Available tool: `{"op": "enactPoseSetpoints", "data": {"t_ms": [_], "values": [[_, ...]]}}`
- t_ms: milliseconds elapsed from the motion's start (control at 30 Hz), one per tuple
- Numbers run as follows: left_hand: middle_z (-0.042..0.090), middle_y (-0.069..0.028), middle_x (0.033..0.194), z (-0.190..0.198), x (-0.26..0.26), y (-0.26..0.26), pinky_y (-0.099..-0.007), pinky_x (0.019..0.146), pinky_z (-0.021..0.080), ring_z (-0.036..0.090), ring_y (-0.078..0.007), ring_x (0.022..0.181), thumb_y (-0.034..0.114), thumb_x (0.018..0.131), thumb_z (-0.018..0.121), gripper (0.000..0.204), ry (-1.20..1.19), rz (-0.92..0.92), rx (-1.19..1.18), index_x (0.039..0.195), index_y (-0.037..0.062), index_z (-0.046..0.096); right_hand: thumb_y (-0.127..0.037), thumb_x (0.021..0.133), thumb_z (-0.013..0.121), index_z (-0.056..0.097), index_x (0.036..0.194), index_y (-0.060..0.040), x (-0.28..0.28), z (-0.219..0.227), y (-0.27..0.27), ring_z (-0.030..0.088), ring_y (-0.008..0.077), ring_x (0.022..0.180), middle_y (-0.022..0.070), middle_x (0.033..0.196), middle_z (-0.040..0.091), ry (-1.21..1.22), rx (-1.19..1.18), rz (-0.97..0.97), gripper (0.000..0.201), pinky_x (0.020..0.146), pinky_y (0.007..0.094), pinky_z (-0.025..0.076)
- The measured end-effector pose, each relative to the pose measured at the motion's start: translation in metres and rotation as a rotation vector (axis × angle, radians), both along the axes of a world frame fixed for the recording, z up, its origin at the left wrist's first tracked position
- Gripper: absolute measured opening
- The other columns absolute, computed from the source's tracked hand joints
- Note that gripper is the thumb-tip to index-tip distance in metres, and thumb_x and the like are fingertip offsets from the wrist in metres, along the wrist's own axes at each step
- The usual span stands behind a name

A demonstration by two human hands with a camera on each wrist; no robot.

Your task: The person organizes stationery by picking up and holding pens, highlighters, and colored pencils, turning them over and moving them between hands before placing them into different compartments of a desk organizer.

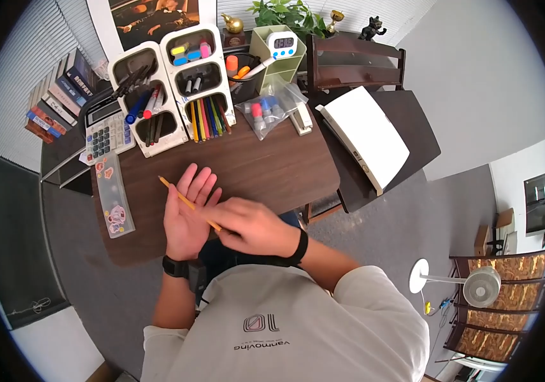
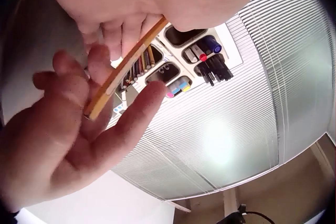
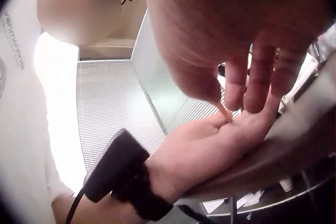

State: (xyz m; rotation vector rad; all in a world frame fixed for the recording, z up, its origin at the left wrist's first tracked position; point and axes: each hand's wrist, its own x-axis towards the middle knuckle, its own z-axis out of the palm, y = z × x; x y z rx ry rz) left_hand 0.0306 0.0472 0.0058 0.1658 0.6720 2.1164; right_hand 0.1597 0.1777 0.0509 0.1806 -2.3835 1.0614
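A yellow pencil (image 1: 186,200) runs slantwise across the hands, one end out past the left thumb. My left hand (image 1: 188,219) lies palm up, fingers extended, with the pencil passing across it beside the thumb. Over that palm comes my right hand (image 1: 253,229), bent fingers and thumb about the pencil's lower end. From below, in the left wrist view, the pencil (image 2: 123,74) stretches from the left hand's thumb side to the right hand's (image 2: 68,108) fingers. Most of it is hidden behind the right hand in the right wrist view.
On the desk (image 1: 266,165) stand white organizers (image 1: 169,86) with pens, markers and coloured pencils. A sticker-covered case (image 1: 114,197) and a calculator (image 1: 103,139) lie left. A clear bag (image 1: 269,114) and a stapler (image 1: 301,120) lie right; a thick white book (image 1: 374,137) rests beyond.
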Motion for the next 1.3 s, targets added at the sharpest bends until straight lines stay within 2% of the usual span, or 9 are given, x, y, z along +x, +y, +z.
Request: {"op": "enactPoseSetpoints", "data": {"t_ms": [100, 300, 467, 700, 900, 967, 1100, 1233, 1300], "values": [[0.052, -0.0183, 0.155, 0.006, 0.002, 0.004, -0.0475, 0.122, 0.039, 0.049, -0.0289, 0.144, 0.051, 0.115, 0.026, 0.066, 0.051, 0.013, -0.084, 0.16, 0.005, 0.038, -0.005, 0.086, 0.076, 0.069, 0.123, -0.0073, 0.002, -0.012, -0.01, 0.069, 0.0315, 0.094, 0.0109, 0.11, 0.07, 0.071, -0.015, 0.02, 0.037, 0.086, 0.0433, 0.059], [0.059, -0.0173, 0.148, -0.005, -0.003, 0.001, -0.0489, 0.119, 0.041, 0.055, -0.0276, 0.136, 0.053, 0.114, 0.03, 0.066, 0.075, -0.103, 0.02, 0.158, 0.0049, 0.042, -0.007, 0.087, 0.082, 0.074, 0.109, -0.0011, -0.001, 0.025, 0.029, 0.069, 0.0298, 0.084, 0.0118, 0.093, 0.07, 0.441, -0.033, -0.108, 0.024, 0.076, 0.0409, 0.055], [0.066, -0.0128, 0.135, -0.007, -0.003, 0.0, -0.0474, 0.116, 0.044, 0.06, -0.0253, 0.127, 0.046, 0.114, 0.038, 0.056, 0.013, -0.052, 0.013, 0.152, 0.0063, 0.049, -0.009, 0.088, 0.079, 0.074, 0.113, -0.0069, -0.04, 0.038, 0.068, 0.067, 0.0298, 0.091, 0.0081, 0.1, 0.072, 0.371, 0.196, -0.346, 0.026, 0.084, 0.0396, 0.054], [0.067, -0.0111, 0.132, -0.01, -0.002, -0.003, -0.0472, 0.115, 0.045, 0.061, -0.0246, 0.126, 0.041, 0.114, 0.04, 0.051, 0.016, -0.045, -0.002, 0.15, 0.0066, 0.05, -0.016, 0.09, 0.079, 0.075, 0.118, -0.0073, -0.069, 0.017, 0.079, 0.065, 0.0306, 0.095, 0.0087, 0.1, 0.069, 0.262, 0.282, -0.406, 0.03, 0.088, 0.0416, 0.053], [0.067, -0.0105, 0.133, -0.006, -0.004, -0.001, -0.0452, 0.114, 0.046, 0.061, -0.0239, 0.126, 0.042, 0.113, 0.043, 0.052, 0.034, -0.064, 0.002, 0.152, 0.008, 0.05, -0.018, 0.09, 0.082, 0.073, 0.127, -0.0058, -0.054, 0.016, 0.078, 0.064, 0.0307, 0.1, 0.0119, 0.113, 0.066, 0.222, 0.112, -0.361, 0.04, 0.092, 0.0394, 0.052], [0.063, -0.0154, 0.14, 0.007, -0.009, 0.0, -0.0447, 0.115, 0.045, 0.059, -0.027, 0.129, 0.046, 0.111, 0.045, 0.06, 0.022, -0.11, -0.144, 0.153, 0.0029, 0.048, -0.017, 0.089, 0.081, 0.071, 0.127, -0.0046, -0.041, 0.009, 0.076, 0.063, 0.0331, 0.106, 0.0137, 0.115, 0.066, 0.191, 0.019, -0.353, 0.041, 0.094, 0.0401, 0.052], [0.062, -0.0199, 0.14, 0.039, -0.05, 0.033, -0.0462, 0.116, 0.044, 0.057, -0.0301, 0.132, 0.053, 0.108, 0.047, 0.071, -0.123, -0.199, -0.195, 0.151, -0.0034, 0.046, -0.011, 0.09, 0.075, 0.066, 0.134, -0.0018, -0.035, -0.005, 0.072, 0.061, 0.0384, 0.119, 0.0193, 0.126, 0.065, 0.135, -0.241, -0.369, 0.046, 0.103, 0.0418, 0.049], [0.065, -0.0184, 0.132, 0.028, -0.084, 0.081, -0.0458, 0.114, 0.045, 0.06, -0.0305, 0.127, 0.061, 0.102, 0.055, 0.076, -0.241, -0.284, -0.197, 0.14, -0.0041, 0.055, -0.004, 0.091, 0.071, 0.06, 0.143, -0.0023, -0.046, -0.001, 0.078, 0.06, 0.0358, 0.126, 0.0196, 0.138, 0.063, 0.166, -0.096, -0.295, 0.053, 0.107, 0.0416, 0.048], [0.067, -0.0149, 0.121, 0.032, -0.081, 0.096, -0.0442, 0.106, 0.05, 0.063, -0.0288, 0.117, 0.065, 0.098, 0.059, 0.07, -0.226, -0.308, -0.204, 0.125, 0.0003, 0.064, -0.003, 0.091, 0.069, 0.061, 0.141, -0.0007, -0.048, 0.002, 0.082, 0.058, 0.0376, 0.133, 0.0204, 0.143, 0.062, 0.083, -0.087, -0.105, 0.051, 0.11, 0.0426, 0.047]]}}
